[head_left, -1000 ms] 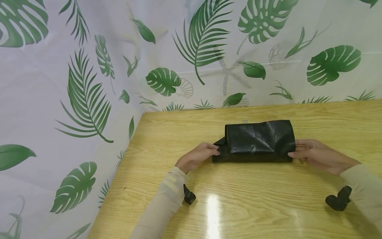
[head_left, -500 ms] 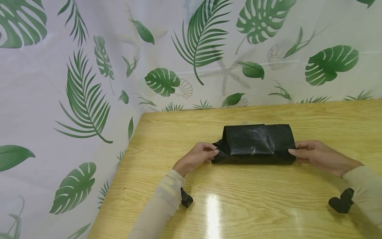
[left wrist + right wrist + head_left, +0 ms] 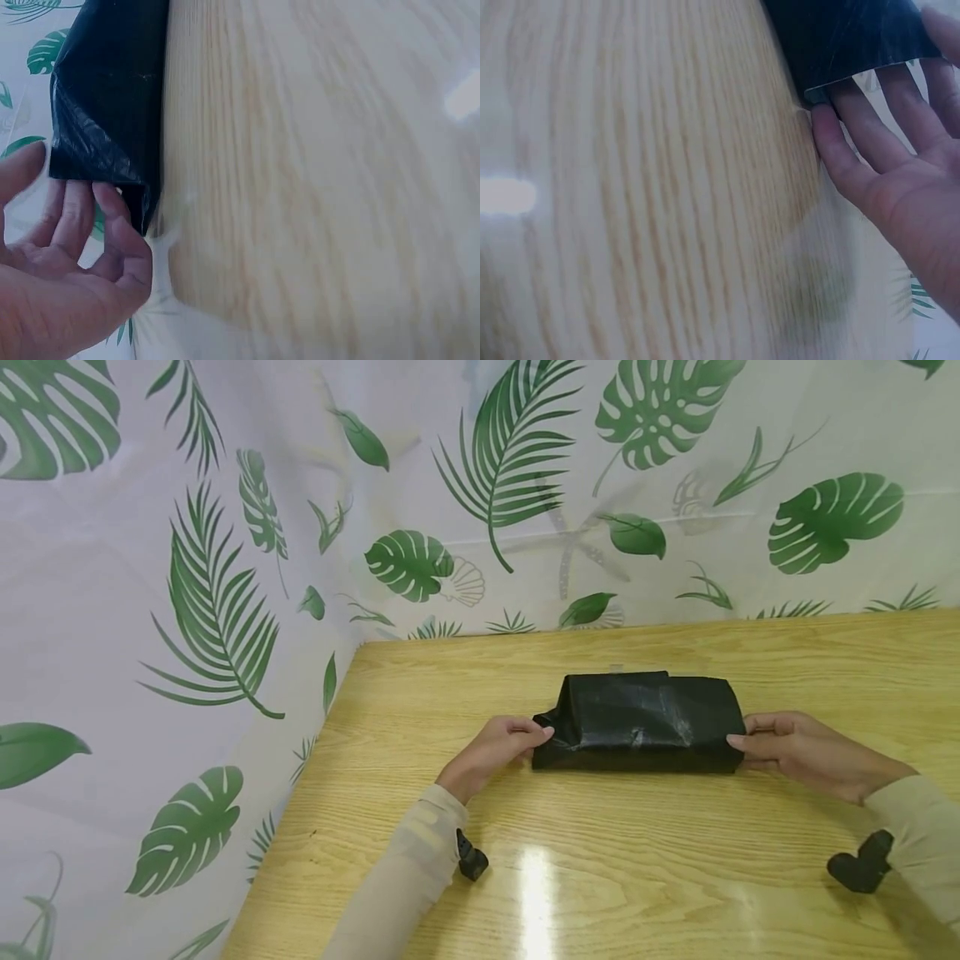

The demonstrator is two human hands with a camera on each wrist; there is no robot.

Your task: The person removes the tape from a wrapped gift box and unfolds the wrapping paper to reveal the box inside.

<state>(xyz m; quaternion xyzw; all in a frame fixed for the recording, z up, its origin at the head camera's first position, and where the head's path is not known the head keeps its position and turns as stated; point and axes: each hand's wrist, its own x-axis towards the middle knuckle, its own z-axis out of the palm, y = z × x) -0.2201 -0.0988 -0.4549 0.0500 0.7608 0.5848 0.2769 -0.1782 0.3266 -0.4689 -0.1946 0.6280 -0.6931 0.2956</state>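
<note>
A black, glossy bag [image 3: 630, 714], folded into a long flat bundle, lies crosswise on the table. At its left end, where a creased flap sticks out, my left hand [image 3: 498, 747] pinches the material between thumb and fingers. My right hand [image 3: 810, 756] grips the opposite end, thumb on top and fingers tucked beneath. Seen from the left wrist, the bag's crumpled corner [image 3: 97, 142] hangs over the fingertips of the left hand [image 3: 67, 285]. The right wrist view has the bag's straight cut edge [image 3: 877, 69] across the fingers of the right hand [image 3: 915, 172].
The wood-grain table [image 3: 637, 843] runs back to a white curtain [image 3: 675, 568] printed with green leaves, which also lines the left side. A small clear piece [image 3: 616, 668] shows just behind the bag. Black wrist cameras [image 3: 862, 862] sit on both sleeves.
The bag's top edge has sunk slightly, and its right part has gone from rumpled to flatter. My right hand has shifted a little to the right; the left keeps its place at the flap.
</note>
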